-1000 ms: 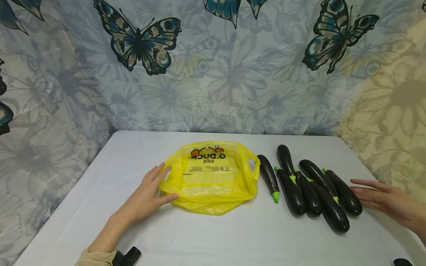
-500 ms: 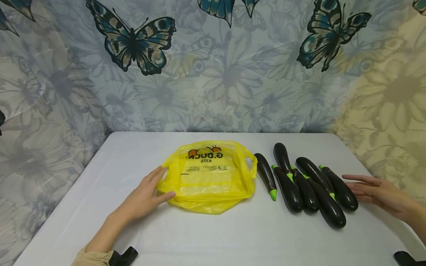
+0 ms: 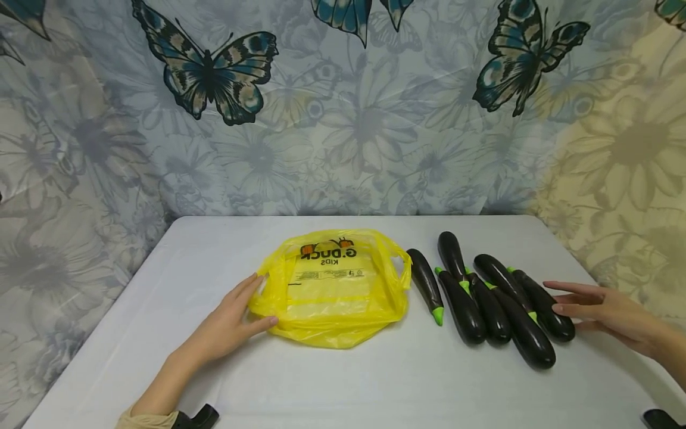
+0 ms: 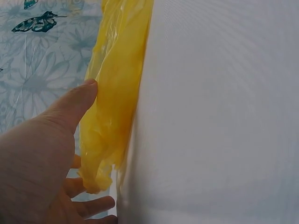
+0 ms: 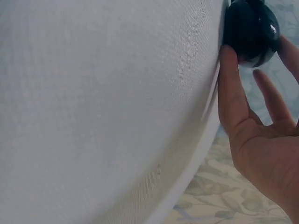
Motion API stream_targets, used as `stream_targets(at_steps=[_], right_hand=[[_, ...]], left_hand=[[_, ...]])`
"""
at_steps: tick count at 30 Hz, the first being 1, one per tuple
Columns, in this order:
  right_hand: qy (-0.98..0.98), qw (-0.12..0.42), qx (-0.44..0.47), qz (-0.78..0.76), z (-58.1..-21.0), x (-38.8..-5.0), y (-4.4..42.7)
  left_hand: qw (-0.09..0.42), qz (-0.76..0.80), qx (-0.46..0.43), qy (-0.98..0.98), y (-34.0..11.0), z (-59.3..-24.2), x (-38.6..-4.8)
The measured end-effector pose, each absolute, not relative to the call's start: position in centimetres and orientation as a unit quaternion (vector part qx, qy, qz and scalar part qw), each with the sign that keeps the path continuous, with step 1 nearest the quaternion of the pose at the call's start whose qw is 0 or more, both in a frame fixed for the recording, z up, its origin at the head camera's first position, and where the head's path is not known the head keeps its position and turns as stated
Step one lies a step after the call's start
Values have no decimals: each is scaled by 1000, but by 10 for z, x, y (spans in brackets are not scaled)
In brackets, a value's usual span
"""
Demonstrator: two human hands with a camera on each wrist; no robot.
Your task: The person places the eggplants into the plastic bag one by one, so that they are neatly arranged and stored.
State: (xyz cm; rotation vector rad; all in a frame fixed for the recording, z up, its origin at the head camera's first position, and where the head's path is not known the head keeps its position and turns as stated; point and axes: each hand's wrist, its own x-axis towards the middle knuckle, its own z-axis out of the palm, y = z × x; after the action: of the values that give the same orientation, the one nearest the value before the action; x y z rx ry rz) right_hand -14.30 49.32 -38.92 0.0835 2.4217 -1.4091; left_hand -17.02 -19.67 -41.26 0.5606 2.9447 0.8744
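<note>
A yellow plastic bag [image 3: 327,292] with mirrored print lies flat on the table in the head view. At its left edge my left hand [image 3: 227,326] touches the bag with fingers spread; in the left wrist view the thumb [image 4: 77,100] lies along the plastic. Several glossy dark eggplants with green stem ends lie to the right of the bag. My right hand [image 3: 616,316] is at the outermost eggplant [image 3: 546,307], its fingers extended around the rounded end. The right wrist view shows fingertips at that eggplant's end [image 5: 252,35], without a closed grip.
One eggplant [image 3: 426,286] lies beside the bag handle, a little apart from the others. A white-covered table [image 3: 343,393] bears everything. Behind it hangs a butterfly-print cloth [image 3: 364,131]. Dark wrist mounts show at the bottom edge.
My right hand has moved in from the right to the outermost eggplant, its fingers coming over the end. The left hand stays at the bag. The whole view has shifted slightly.
</note>
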Motion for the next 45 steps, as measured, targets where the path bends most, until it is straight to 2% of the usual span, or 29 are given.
stream_targets(at_steps=[9, 31, 45], right_hand=[[825, 178, 13, -536, -386, -144, 495], [738, 208, -25, -642, -395, -152, 512], [638, 146, -54, -755, -386, -144, 500]], left_hand=[[26, 280, 169, 945, -195, -411, -169], [17, 284, 178, 942, -199, -412, -169], [8, 297, 175, 939, -203, -411, -169]])
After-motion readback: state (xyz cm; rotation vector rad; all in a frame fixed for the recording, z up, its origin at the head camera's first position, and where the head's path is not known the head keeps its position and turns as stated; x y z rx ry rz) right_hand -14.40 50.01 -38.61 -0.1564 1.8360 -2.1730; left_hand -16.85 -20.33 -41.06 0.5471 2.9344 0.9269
